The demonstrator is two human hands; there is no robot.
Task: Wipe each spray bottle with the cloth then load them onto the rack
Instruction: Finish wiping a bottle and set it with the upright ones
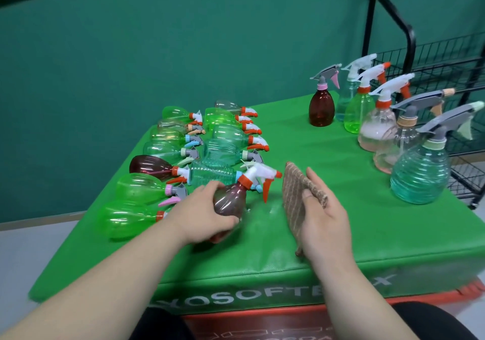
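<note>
1. My left hand (202, 216) is wrapped round the brown bottle (231, 200), with the fingers curled over its belly and the thumb on the near side.
2. The bottle is tilted. Its base sits low by the left palm, and its long axis climbs away to the trigger head (262, 177), which points towards my right fingertips.
3. My right hand (325, 221) has the cloth (294, 203). The fingers are straight and together, and the thumb seems to pinch the cloth against them, though the palm side is hidden.
4. The cloth stands on edge just beside the trigger, not touching it, with a strip of green mat (262, 234) between.
5. I reckon the wipe comes next, so the cloth has to cross sideways onto the belly.
6. The rack (446, 58) is well beyond my right fingertips, behind the standing bottles (380, 119). The lying bottles (183, 153) are just past my left fingers.
</note>
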